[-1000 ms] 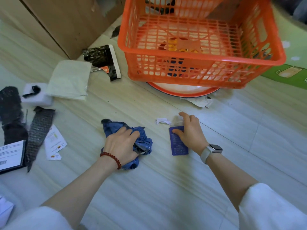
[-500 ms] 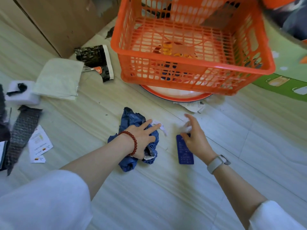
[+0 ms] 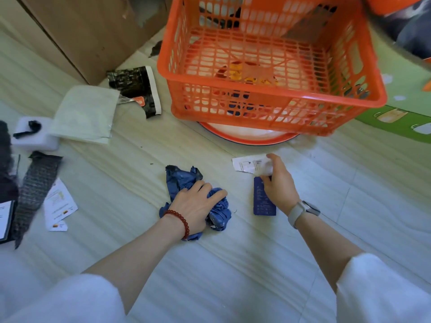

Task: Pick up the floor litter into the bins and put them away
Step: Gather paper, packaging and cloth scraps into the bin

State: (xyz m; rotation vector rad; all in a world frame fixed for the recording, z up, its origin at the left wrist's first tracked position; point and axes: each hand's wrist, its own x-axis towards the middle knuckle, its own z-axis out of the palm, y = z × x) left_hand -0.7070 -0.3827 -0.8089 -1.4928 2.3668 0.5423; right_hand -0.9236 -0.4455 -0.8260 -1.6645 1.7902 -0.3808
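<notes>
A crumpled blue wrapper (image 3: 184, 180) lies on the pale floor in the middle. My left hand (image 3: 196, 206), with a red bead bracelet, is closed over it. To its right my right hand (image 3: 278, 185), with a watch on the wrist, pinches a white paper slip (image 3: 250, 164) in its fingertips and rests on a small dark blue card (image 3: 262, 203) lying flat. An orange mesh basket (image 3: 275, 106) stands just beyond, on top of a round orange-rimmed lid (image 3: 247, 138).
More litter lies at the left: a pale green sheet (image 3: 84, 113), a torn black wrapper (image 3: 135, 87), a white block (image 3: 35, 134), black mesh strips (image 3: 35, 187), white printed slips (image 3: 59, 203). A cardboard box (image 3: 93, 31) stands behind. A green mat (image 3: 396, 120) lies at right.
My right hand has taken hold of a white paper slip and lifted it off the floor. My left hand has closed back over the blue wrapper. The view shifted slightly.
</notes>
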